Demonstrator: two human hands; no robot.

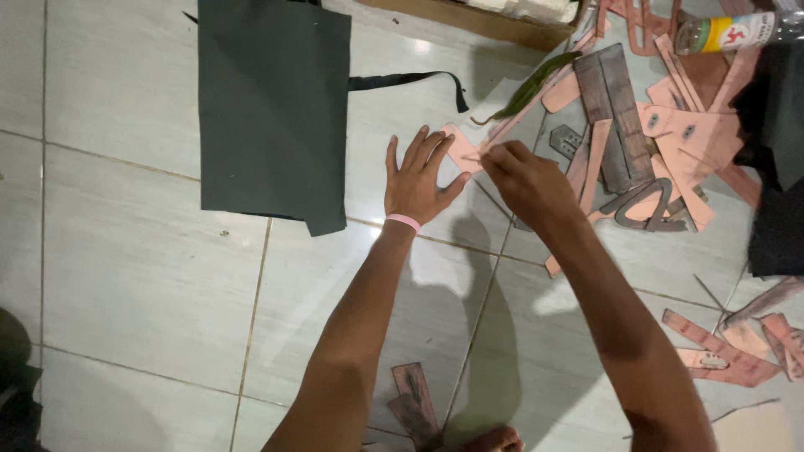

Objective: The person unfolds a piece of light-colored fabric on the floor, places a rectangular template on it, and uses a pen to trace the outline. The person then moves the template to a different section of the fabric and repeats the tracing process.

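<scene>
A dark green sheet (272,109) lies on the tiled floor (126,276); a bottle (737,32) rests near a cardboard box (477,18).

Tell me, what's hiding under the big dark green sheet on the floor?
Pale floor tiles show all around the dark green sheet, and a black strap pokes out from its right edge. Whatever lies beneath its middle is covered.

bottle (741,32) cut off at the top-right edge, cardboard box (477,18) cropped above, whatever the right hand (521,180) pinches — too small to tell
</scene>
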